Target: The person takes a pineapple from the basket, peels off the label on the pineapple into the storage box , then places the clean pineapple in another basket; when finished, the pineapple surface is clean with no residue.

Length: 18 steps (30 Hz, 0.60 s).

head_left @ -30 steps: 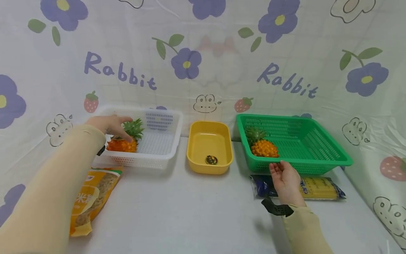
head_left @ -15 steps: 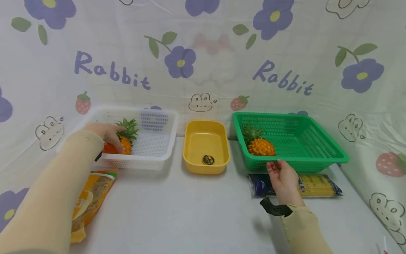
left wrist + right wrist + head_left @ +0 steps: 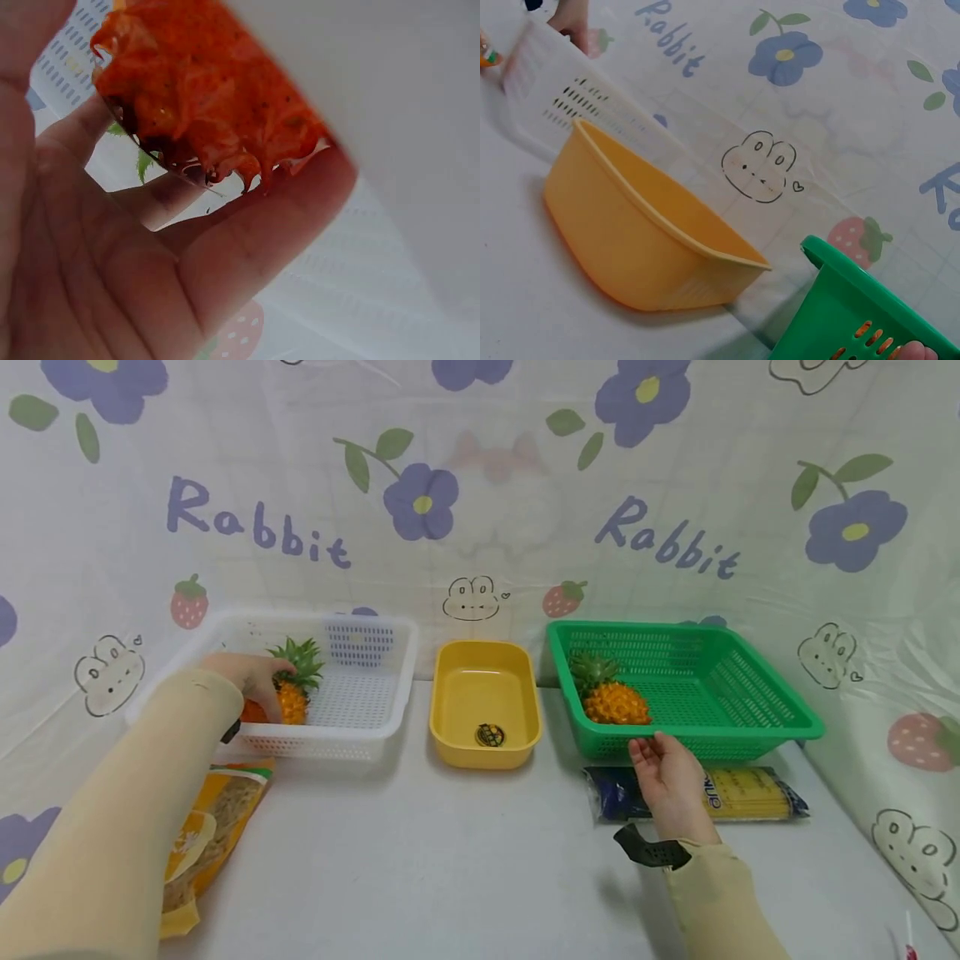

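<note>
In the head view my left hand point(image 3: 258, 685) reaches into the white basket point(image 3: 367, 732), its fingers curled round an orange pineapple point(image 3: 294, 703) with green leaves. The left wrist view shows the pineapple's reddish, spiky skin point(image 3: 202, 90) against those fingers; the basket's pale wall covers part of it. My right hand point(image 3: 670, 781) holds the front rim of the green basket point(image 3: 727, 747), thumb at the top edge and fingers below. Inside that basket, at its left end, lies a second pineapple point(image 3: 618, 703). Only a fingertip point(image 3: 913, 350) shows at the basket in the right wrist view.
Between the two baskets stands a yellow tub point(image 3: 486, 757) with a dark round label. A pack of spaghetti point(image 3: 750, 795) lies before the green basket, partly behind my right hand. An orange food bag point(image 3: 213, 831) lies by my left forearm. A patterned curtain point(image 3: 480, 485) hangs behind.
My left hand has lowered onto the pineapple in the white basket and closed round it. The head view has shifted slightly; my right hand has stayed at the green rim.
</note>
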Each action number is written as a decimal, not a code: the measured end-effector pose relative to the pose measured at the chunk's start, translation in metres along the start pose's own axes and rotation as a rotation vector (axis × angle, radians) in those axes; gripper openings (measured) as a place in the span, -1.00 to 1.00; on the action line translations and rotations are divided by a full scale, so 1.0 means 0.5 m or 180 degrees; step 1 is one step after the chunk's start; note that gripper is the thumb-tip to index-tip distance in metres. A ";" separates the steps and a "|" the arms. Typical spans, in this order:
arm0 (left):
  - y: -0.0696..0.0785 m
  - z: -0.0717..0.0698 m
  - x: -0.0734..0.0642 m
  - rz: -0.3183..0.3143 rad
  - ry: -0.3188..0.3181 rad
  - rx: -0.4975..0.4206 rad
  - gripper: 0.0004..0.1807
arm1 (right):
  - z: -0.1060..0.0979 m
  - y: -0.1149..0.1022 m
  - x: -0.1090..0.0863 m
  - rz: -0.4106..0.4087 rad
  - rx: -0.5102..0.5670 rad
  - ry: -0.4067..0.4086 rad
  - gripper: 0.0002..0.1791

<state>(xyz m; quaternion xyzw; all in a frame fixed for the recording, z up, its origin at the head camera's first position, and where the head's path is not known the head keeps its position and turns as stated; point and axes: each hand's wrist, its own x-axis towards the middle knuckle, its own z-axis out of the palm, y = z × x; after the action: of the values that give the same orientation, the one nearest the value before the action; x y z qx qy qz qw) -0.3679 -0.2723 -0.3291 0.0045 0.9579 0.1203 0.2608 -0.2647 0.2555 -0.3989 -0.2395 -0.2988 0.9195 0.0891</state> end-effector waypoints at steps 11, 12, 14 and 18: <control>0.005 -0.014 -0.028 0.0200 0.0113 0.0294 0.05 | 0.002 0.000 -0.003 0.0002 -0.0078 -0.0037 -0.87; 0.007 -0.017 -0.031 0.0198 0.0134 0.0331 0.02 | 0.002 0.000 -0.004 0.0003 -0.0073 -0.0033 -0.87; 0.009 -0.022 -0.037 0.0204 0.0147 0.0398 -0.01 | 0.002 0.000 -0.004 -0.0004 -0.0086 -0.0027 -0.86; 0.010 -0.029 -0.044 0.0217 0.0137 0.0423 -0.04 | 0.002 0.001 -0.004 -0.0021 -0.0072 0.0004 -0.85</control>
<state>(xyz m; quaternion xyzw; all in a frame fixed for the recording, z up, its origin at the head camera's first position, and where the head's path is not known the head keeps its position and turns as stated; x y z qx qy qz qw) -0.3567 -0.2723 -0.3048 0.0519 0.9684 0.0654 0.2350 -0.2635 0.2538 -0.3978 -0.2402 -0.3099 0.9156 0.0897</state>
